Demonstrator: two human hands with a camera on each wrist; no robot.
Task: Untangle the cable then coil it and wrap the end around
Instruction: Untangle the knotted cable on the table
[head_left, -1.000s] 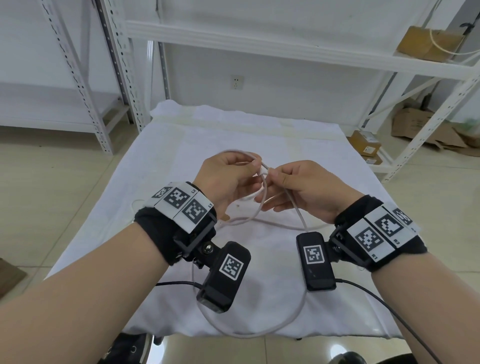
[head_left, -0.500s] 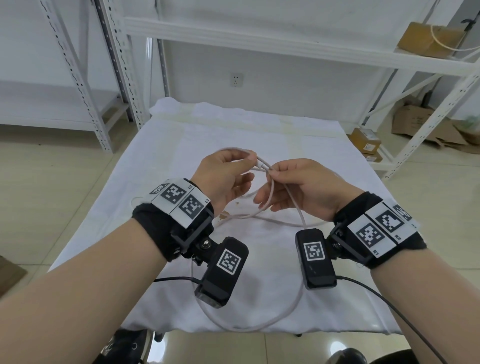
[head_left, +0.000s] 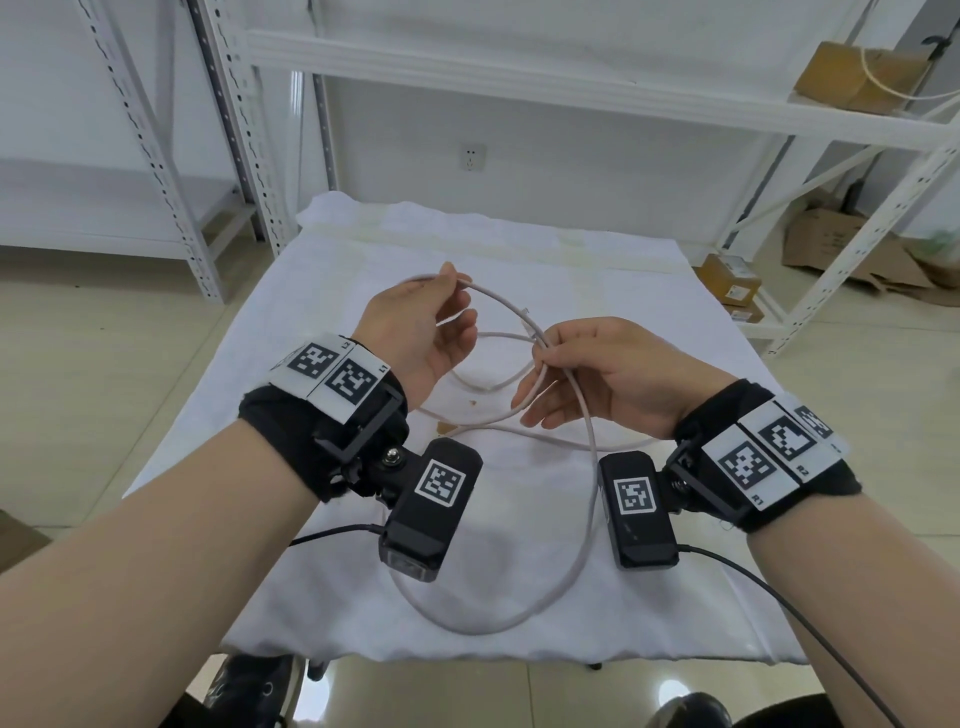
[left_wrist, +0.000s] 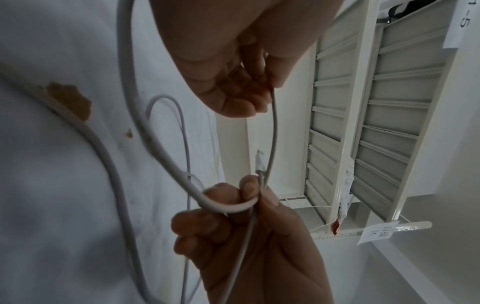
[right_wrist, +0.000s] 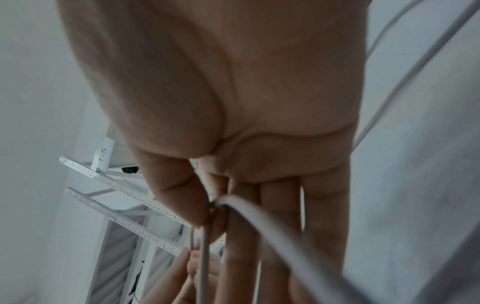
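Observation:
A thin white cable (head_left: 584, 551) loops over the white cloth and hangs past the table's front edge. My left hand (head_left: 421, 325) pinches one strand between thumb and fingertips above the table; in the left wrist view that strand (left_wrist: 274, 131) runs down from my left hand (left_wrist: 241, 82). My right hand (head_left: 587, 364) pinches several crossing strands together, with the small connector tip (head_left: 525, 312) poking out just beyond its fingers. The left wrist view shows my right hand (left_wrist: 249, 207) gripping the strands below the connector (left_wrist: 259, 162). In the right wrist view my right hand (right_wrist: 215, 207) has its thumb and forefinger closed on the cable (right_wrist: 272, 228).
The table (head_left: 322, 467) is covered with a white cloth bearing small brown stains (head_left: 447, 427). White metal shelving (head_left: 597, 98) stands behind and at both sides. Cardboard boxes (head_left: 730, 280) lie on the floor at the right.
My hands have drawn apart: the left moved up and left with its strand, opening a wider arc of cable between the hands. The right hand stays pinched at the crossing.

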